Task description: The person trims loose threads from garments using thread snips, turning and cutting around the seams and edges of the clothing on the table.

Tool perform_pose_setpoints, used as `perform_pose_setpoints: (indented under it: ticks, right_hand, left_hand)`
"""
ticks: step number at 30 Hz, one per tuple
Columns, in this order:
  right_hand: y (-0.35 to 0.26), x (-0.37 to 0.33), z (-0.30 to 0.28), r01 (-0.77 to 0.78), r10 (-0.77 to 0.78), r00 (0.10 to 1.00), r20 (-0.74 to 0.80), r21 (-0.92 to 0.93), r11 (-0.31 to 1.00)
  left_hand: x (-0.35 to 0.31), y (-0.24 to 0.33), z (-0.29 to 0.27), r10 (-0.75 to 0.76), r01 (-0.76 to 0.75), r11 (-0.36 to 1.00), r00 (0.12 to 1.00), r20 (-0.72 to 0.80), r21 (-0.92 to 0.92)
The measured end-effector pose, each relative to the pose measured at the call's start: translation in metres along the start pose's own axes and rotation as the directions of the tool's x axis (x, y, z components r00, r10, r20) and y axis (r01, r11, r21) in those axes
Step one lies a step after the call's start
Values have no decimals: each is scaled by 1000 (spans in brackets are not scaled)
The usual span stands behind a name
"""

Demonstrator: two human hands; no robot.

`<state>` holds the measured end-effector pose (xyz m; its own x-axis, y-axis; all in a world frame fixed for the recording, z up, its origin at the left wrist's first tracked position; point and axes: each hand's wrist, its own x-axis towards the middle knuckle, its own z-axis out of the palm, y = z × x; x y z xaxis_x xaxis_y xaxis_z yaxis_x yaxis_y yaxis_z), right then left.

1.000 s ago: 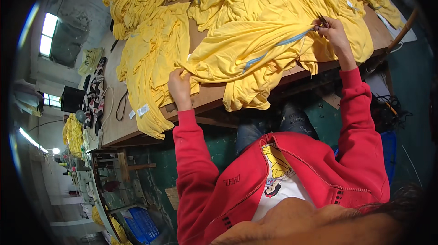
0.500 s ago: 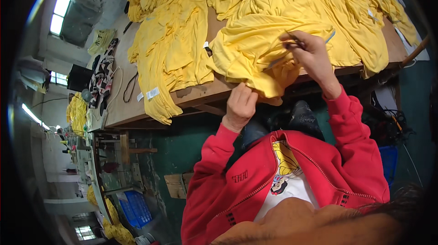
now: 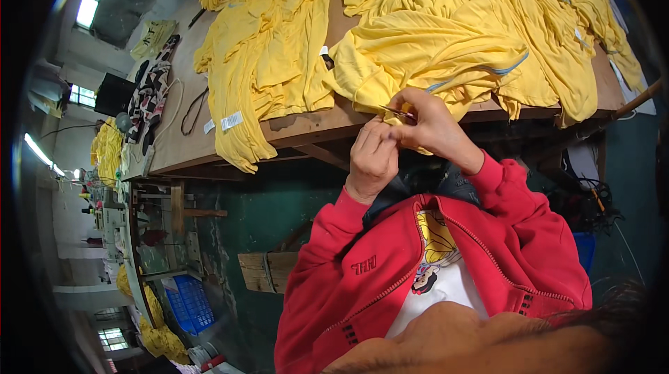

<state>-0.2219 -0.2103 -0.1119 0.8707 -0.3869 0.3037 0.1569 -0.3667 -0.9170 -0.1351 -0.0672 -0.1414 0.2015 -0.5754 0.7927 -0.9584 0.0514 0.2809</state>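
Observation:
A yellow knit garment [image 3: 425, 50] with a blue-grey trim lies bunched at the table's front edge. My left hand [image 3: 373, 159] is closed in a pinch on its near edge, just past the table edge. My right hand [image 3: 437, 125] is closed around small dark thread snips [image 3: 400, 113], partly covered by the fingers. Their pointed tip reaches left, right above the left fingertips. Both hands nearly touch, and the bit of cloth between them is mostly hidden.
More yellow garments [image 3: 272, 39] lie on the wooden table [image 3: 174, 158], one with a white label [image 3: 231, 121]. Patterned cloth [image 3: 155, 85] rests at the table's left end. Below stand a blue plastic basket [image 3: 189, 304] and a wooden box [image 3: 261, 271].
My right hand has come down and left with the snips, from over the garment to beside my left hand. The left hand keeps its pinch, slightly lower. The view has shifted a little.

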Motion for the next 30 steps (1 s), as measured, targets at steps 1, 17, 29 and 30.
perform_pose_setpoints:
  ticks: [1, 17, 29, 30]
  right_hand:
    - [8, -1, 1, -14, 17, 999, -41, 91, 996]
    - [-7, -9, -22, -221, 244, 968, 61, 669, 710]
    - [5, -21, -45, -41, 54, 993, -104, 121, 992]
    - [4, -20, -44, -41, 54, 993, -104, 126, 991]
  left_hand:
    - [6, 4, 0, 5, -5, 1000, 1000, -18, -27]
    - [20, 15, 34, -647, 529, 699, 754, -111, -481]
    - [21, -20, -5, -671, 483, 723, 661, -337, -494]
    - [23, -17, -7, -670, 485, 725, 662, -336, -489]
